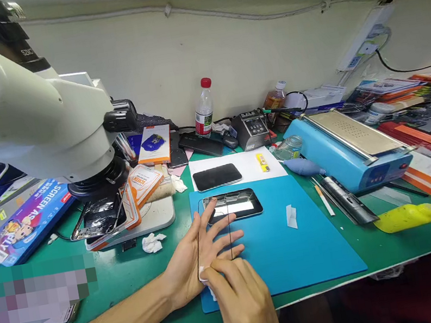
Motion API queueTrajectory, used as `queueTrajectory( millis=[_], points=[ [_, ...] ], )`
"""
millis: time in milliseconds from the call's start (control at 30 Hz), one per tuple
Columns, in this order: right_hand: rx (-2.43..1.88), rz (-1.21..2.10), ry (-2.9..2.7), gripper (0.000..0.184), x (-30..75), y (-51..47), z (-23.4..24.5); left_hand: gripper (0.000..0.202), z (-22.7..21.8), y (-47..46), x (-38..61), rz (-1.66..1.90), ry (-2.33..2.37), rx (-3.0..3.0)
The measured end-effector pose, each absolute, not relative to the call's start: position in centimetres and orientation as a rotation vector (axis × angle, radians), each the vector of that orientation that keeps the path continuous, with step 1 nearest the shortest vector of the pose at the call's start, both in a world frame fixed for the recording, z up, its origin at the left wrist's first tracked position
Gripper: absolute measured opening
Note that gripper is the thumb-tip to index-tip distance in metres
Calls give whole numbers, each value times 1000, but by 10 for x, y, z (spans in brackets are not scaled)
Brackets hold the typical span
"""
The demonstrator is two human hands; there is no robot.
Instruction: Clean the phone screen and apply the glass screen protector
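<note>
My left hand [198,252] lies over the near left corner of the blue mat [296,247] with its fingers stretched out and spread. A clear, black-edged glass screen protector [214,222] rests across those fingers. My right hand [240,295] is closed in a pinch on a small white wipe [202,275], pressed against the near end of the glass by the left palm. A dark phone [234,205] with a shiny screen lies on the mat just beyond the left fingertips.
A second black phone [217,176] sits on white paper behind the mat. A white microscope [26,116] overhangs the left side. Also here: a water bottle [203,108], a blue heating machine [350,152], a yellow bottle [409,216], a crumpled tissue [152,242], boxes and tools.
</note>
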State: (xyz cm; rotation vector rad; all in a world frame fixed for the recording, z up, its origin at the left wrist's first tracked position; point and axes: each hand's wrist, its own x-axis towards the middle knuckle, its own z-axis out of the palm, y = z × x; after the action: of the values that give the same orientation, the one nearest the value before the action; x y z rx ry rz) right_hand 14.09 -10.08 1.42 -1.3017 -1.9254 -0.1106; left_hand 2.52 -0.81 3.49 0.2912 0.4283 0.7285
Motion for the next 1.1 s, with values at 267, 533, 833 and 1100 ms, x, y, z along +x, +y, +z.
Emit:
queueTrajectory(
  millis=[267, 533, 833, 1100],
  points=[
    [-1354, -185, -1955, 23, 187, -107, 17, 63, 31, -9, 28, 727, 384, 305],
    [-1300, -173, -1962, 21, 152, -103, 13, 63, 35, -11, 28, 717, 403, 297],
    [-1416, -201, -1902, 18, 172, -68, 32, 58, 35, -11, 28, 648, 356, 298],
    [-1560, -242, -1765, 12, 192, -30, 47, 59, 28, -13, 31, 645, 311, 404]
  ],
)
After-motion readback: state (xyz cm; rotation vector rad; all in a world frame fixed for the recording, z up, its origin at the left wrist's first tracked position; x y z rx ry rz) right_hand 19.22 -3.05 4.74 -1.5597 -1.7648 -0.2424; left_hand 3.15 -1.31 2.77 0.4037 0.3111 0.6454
